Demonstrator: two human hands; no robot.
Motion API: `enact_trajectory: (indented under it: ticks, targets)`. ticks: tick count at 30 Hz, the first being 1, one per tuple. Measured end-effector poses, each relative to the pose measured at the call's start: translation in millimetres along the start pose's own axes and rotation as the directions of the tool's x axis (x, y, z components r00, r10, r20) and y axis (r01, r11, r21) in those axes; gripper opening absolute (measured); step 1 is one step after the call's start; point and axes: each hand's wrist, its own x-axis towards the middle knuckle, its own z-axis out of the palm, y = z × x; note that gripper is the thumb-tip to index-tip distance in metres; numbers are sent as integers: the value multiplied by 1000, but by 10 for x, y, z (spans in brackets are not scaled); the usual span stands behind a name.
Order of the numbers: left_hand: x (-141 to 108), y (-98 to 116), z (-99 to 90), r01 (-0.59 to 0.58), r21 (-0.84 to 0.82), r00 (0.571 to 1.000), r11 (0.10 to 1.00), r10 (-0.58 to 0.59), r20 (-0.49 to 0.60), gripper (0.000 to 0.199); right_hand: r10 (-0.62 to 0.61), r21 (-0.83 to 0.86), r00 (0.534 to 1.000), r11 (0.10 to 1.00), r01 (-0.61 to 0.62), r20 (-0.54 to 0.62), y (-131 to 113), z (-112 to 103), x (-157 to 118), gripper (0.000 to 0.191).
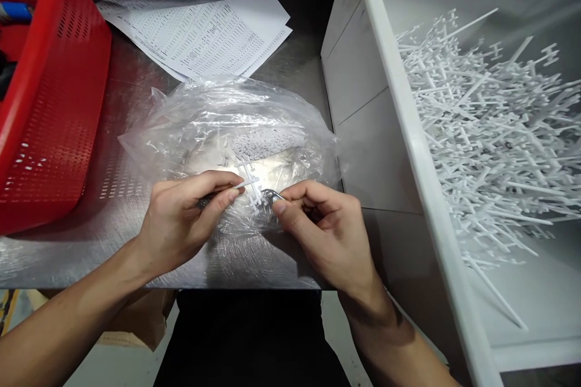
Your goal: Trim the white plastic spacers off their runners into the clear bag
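Over an open clear plastic bag [200, 97], my left hand [181, 217] pinches the stem of a white branched plastic sprue [252, 186] between thumb and forefinger. My right hand [327, 230] is closed around a small dark metal hand tool; its curved tip [271, 193] lies against the sprue's side branches. Most of that tool hides inside the fingers, so its exact kind does not show. Inside the bag, below and behind the sprue, lies a heap of tiny white pieces [267, 143].
A large white bin [408, 133] at the right holds a tangled pile of white plastic sprues [490, 145]. To the left stands a red perforated basket [77, 103]. Printed sheets [200, 30] lie behind the bag on the metal table [181, 266]. A brown paper bag [140, 317] is below.
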Motion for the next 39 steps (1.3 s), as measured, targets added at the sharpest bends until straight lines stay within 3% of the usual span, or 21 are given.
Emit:
enact_trajectory:
  ticks: [23,31,39]
  targets:
    - [2,-3,32,-39,31,999,999,39,-18,9,-39,-40,999,998,39,-15,26,7,-5,15]
    - [26,-29,52,-58,28,998,998,58,-1,9,-44,-148,999,988,46,18,30,-23,-9,20]
    - [14,-26,63,-25,20,1000,999,25,-16,9,-41,-38,998,999,39,-52,5,-15,-3,14]
